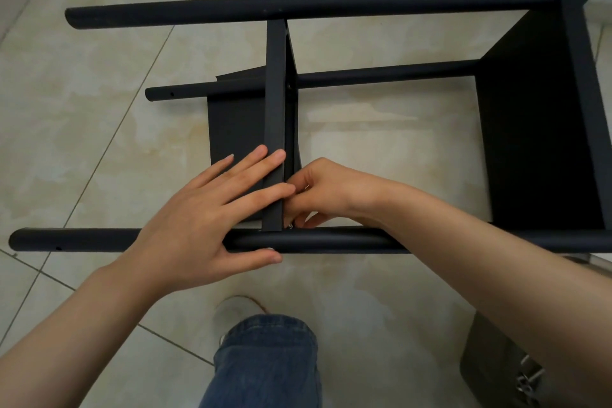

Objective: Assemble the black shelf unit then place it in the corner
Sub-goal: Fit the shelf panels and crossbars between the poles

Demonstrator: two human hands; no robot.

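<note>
The black shelf unit (331, 5) was laid on its side on the floor (99, 109), not yet in the corner. One end shelf (530, 142) was fixed. The middle shelf (275, 93) was pressed by the straight fingers of the left hand (212, 209), and a small metal bit (290, 226) was pinched by the right hand (318, 195) at the near pole (331, 240)

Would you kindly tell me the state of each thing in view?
shelf unit: on its side on the floor, partly assembled.
middle shelf: on edge between the poles.
left hand: fingers straight, pressing the middle shelf.
right hand: fingers curled at the shelf-pole joint; hold hidden.
</note>
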